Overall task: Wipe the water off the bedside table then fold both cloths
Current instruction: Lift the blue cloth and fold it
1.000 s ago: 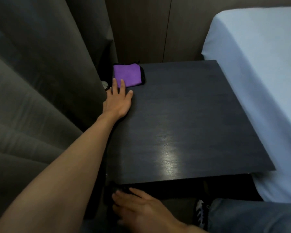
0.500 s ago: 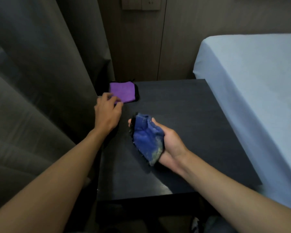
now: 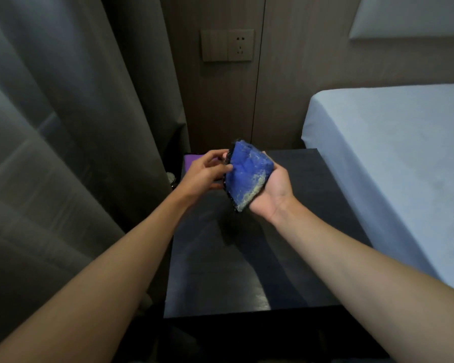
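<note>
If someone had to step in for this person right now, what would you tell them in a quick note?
Right hand: palm up, holds the bunched blue cloth above the bedside table.
Left hand: pinches that cloth's left edge.
Purple cloth: on the table's far left corner, mostly hidden behind the left hand.
Done: hard to say; the tabletop has a sheen near the front, and I cannot tell whether it is water.
Left: check the table is dry, fold the blue cloth, and check the purple one is folded.
</note>
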Demonstrator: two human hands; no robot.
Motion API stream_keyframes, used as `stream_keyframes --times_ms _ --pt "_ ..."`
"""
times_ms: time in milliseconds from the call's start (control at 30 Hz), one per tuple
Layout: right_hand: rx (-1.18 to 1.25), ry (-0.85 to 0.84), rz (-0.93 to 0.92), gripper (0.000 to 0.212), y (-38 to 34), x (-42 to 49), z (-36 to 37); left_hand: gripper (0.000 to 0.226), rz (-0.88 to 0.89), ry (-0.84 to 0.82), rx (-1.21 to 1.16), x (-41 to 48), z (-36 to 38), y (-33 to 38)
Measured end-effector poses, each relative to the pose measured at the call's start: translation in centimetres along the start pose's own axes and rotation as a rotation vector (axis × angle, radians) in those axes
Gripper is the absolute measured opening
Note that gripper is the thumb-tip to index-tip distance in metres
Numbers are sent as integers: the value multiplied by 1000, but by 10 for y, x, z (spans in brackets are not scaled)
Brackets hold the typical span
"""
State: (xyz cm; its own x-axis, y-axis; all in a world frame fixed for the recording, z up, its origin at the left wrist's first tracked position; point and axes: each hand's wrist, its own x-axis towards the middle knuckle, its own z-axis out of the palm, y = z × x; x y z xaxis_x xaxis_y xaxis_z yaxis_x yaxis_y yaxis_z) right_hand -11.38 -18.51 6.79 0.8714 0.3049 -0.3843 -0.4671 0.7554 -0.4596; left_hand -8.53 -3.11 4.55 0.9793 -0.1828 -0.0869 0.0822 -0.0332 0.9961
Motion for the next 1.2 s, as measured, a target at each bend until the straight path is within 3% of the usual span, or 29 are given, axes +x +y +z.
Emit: stream_keyframes --times_ms 167,300,433,600,767,933,1100,1200 --pt "-46 55 -46 63 -15 -14 23 60 229 226 343 -5 9 16" --pt "-98 102 -90 58 -26 -29 40 39 401 397 399 -14 21 43" --pt "-146 58 -142 59 -37 -45 57 36 419 390 304 -19 31 71" --pt "-190 -28 -145 54 -44 -65 72 10 459 429 227 -31 47 101" --pt "-172 -117 -150 57 -55 -84 86 13 467 401 222 -45 57 125" --pt "-160 -175 -142 63 -64 -98 99 34 583 373 322 -59 66 152" --pt "-230 -180 -184 49 -74 -107 109 11 668 457 447 -66 72 169" --pt "-417 -111 -284 33 -80 -106 114 4 659 460 449 -74 76 179"
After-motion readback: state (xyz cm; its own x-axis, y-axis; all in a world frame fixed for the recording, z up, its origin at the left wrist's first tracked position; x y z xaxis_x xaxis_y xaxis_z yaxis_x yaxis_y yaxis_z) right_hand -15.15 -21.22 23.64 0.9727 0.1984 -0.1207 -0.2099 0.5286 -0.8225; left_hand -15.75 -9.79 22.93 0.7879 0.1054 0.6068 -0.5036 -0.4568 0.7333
